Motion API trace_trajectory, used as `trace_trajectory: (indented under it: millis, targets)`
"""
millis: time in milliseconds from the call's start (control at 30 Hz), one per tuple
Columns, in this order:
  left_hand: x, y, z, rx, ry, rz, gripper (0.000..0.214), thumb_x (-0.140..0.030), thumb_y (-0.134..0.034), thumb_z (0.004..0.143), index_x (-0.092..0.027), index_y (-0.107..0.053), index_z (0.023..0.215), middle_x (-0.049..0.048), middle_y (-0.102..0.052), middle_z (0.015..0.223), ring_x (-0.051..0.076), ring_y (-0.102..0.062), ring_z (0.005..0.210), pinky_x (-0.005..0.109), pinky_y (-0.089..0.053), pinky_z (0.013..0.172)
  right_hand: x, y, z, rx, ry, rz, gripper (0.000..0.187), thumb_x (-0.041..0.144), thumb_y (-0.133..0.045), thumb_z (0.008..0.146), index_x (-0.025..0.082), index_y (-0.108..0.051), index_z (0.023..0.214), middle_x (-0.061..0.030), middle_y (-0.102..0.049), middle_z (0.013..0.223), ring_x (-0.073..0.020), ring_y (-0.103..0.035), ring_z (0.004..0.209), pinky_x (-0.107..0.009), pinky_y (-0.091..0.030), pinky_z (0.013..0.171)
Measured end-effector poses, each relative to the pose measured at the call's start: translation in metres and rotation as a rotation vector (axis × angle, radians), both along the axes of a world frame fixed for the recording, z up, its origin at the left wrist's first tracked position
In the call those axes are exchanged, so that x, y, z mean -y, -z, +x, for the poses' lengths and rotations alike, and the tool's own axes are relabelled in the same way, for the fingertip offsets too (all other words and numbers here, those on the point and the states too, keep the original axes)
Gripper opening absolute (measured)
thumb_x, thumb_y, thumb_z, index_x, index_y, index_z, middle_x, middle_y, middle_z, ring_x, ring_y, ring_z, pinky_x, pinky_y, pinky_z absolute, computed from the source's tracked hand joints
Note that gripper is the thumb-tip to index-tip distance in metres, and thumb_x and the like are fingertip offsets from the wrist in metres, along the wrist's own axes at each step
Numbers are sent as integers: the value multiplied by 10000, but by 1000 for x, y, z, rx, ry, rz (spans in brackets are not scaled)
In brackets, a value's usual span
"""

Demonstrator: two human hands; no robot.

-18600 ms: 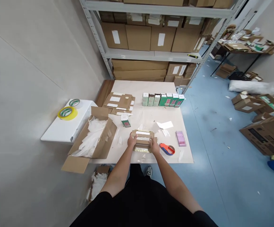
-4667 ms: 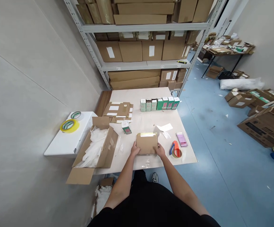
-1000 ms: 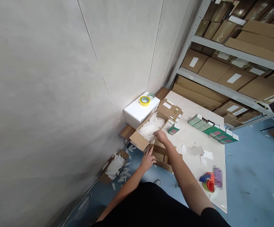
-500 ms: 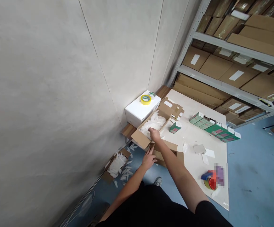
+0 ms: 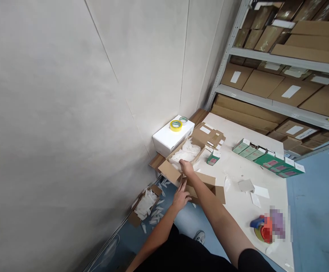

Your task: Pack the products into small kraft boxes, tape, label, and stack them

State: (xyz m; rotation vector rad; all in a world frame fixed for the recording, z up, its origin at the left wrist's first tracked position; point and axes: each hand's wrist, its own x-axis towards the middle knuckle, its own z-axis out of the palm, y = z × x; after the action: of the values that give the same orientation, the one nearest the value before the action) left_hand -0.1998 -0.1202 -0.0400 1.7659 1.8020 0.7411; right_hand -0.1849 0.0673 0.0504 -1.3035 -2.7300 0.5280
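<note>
My right hand reaches into a large open cardboard box full of white packing filler at the table's left edge. Its fingers curl down into the filler. My left hand is below it, fingers stretched out and touching the near side of a small open brown box. That box sits at the front edge of the white table, under my right forearm.
A white foam box against the wall carries a yellow tape roll. Flat cardboard blanks, a lone green box, a row of green boxes and a red tape dispenser lie on the table. A filler carton sits on the floor.
Since five seconds ago I have turned left from the table's front to the filler box. Over the last second my right hand has moved deeper into the filler; my left hand stays at the small box.
</note>
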Motion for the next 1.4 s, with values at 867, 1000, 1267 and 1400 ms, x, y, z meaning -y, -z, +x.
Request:
trace_trajectory:
  millis: [867, 1000, 1267, 1400]
  targets:
    - [-124, -13, 214, -37, 243, 131, 74, -250, -737, 866, -187, -773, 879, 56, -214, 1723, 364, -233, 1571, 561, -388, 1210, 33, 16, 413, -238, 690, 98, 248, 148, -603, 866, 215, -783, 1022, -106, -712, 1071, -252, -649, 1046, -305, -504, 896]
    - [-144, -14, 223, -34, 295, 126, 105, -265, -743, 871, -188, -774, 935, 61, -193, 1728, 367, -201, 1579, 576, -359, 1220, 33, 28, 432, -281, 613, -150, 253, 238, -703, 832, 218, -777, 1073, -96, -744, 1148, -259, -682, 1090, -311, -520, 925]
    - [-193, 3, 209, -82, 420, -24, 213, -168, -748, 840, -197, -784, 1048, 52, -153, 1737, 370, -110, 1595, 538, -276, 1268, -7, 21, 419, -509, 867, -120, 314, 354, -638, 897, 230, -772, 1152, -90, -756, 1225, -272, -704, 1132, -383, -528, 1022]
    - [-209, 17, 192, -99, 480, -143, 320, -108, -721, 832, -214, -758, 1132, 72, -238, 1715, 337, -167, 1591, 527, -283, 1262, -35, 22, 385, -684, 915, -137, 424, 480, -640, 887, 214, -762, 1195, -107, -763, 1214, -302, -714, 1124, -440, -548, 1017]
